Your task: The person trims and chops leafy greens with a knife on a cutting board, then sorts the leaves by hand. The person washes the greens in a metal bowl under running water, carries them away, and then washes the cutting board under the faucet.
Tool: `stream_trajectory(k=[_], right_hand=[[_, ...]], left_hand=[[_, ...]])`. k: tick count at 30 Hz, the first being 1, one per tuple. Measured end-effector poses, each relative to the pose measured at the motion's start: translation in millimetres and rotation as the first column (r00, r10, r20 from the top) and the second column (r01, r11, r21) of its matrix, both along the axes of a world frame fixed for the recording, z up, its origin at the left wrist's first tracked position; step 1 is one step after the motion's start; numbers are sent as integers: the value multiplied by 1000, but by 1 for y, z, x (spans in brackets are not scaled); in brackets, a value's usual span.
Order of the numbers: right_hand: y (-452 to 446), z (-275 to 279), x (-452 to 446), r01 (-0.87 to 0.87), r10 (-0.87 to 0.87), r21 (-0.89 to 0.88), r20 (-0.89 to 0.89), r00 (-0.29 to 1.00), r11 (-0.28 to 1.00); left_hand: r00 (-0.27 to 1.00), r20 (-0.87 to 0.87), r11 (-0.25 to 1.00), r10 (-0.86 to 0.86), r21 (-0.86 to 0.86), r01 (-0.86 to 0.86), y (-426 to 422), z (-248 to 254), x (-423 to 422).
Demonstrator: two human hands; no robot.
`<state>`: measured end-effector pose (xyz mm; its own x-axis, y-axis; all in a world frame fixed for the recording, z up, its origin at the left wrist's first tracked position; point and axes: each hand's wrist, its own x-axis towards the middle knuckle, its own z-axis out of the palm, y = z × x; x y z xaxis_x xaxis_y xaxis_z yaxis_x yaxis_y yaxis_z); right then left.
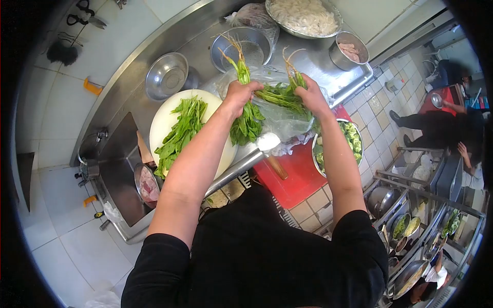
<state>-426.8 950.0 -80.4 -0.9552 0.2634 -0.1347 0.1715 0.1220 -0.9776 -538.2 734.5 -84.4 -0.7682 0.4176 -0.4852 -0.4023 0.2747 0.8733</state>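
In the head view, a round, white cutting board is taken as the landmark. Beyond its far right edge, a leafy green bunch with pale, stringy roots is held by the left hand, its roots pointing up and away and its leaves hanging down close beside the board. The left fingers are curled closely around the stems. Farther to the right of the board, a second rooted bunch of slender green stems is gripped near its root end by the right hand; the right fingers are drawn in around the stems, though their tips are partly hidden. Its leafy part is directed back toward the board, over a crumpled, clear plastic bag.

On the board itself, a loose heap of green leafy stems is laid, on which no root strands can be made out. To the far right of the board, a round metal bowl of cut broccoli is partly covered by the right forearm. Beyond the board, a perforated, silver metal colander is placed.

The step in hand is judged to be the dividing and sorting of the greens, with one portion kept in each hand. For the next move, a steady hold on both sets of stems seems to be called for, with the roots kept aligned and the trailing leaves lifted free of the plastic. Whether any strands are tangled between the two bunches cannot be told.
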Motion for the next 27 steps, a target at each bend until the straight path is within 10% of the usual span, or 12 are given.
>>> stream_trajectory(k=[7,13,19,27], right_hand=[[-2,17,2,126,-103,91,-225,969,988],[5,69,-5,297,-434,-355,-417,799,887],[17,124,12,175,-294,-526,-150,944,832],[31,161,37,-62,-236,-650,-360,903,758]], left_hand=[[987,-163,998,-1,-68,-11,8,10,10],[939,-340,974,-48,-225,-31,14,10,11],[905,-418,947,-86,-315,-56,12,16,12],[921,-379,949,-92,-314,-34,-12,56,11]])
